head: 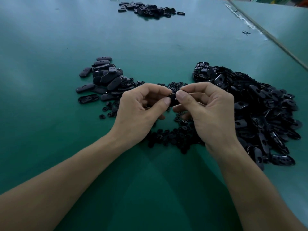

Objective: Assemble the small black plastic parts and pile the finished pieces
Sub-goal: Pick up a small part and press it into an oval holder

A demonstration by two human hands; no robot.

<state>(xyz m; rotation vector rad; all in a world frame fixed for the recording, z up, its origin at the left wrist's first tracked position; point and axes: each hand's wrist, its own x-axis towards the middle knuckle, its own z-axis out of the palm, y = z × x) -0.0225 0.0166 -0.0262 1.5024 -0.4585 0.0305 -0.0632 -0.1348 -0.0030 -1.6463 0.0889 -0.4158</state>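
Above the green surface (pixel 50 80), the left hand (pixel 141 107) and right hand (pixel 206 107) are pinching one black part (pixel 173 98); misaligned pressing is risking it slipping into the loose parts (pixel 175 137).

We see a green surface (pixel 50 64). On it lie a left pile (pixel 103 79) of closed oval pieces, a bigger right heap (pixel 250 110) of open shells, small round parts (pixel 173 137) between them, and a far pile (pixel 150 9) near the back.

Green table (pixel 50 80), whitish residue (pixel 247 22) along its right seam
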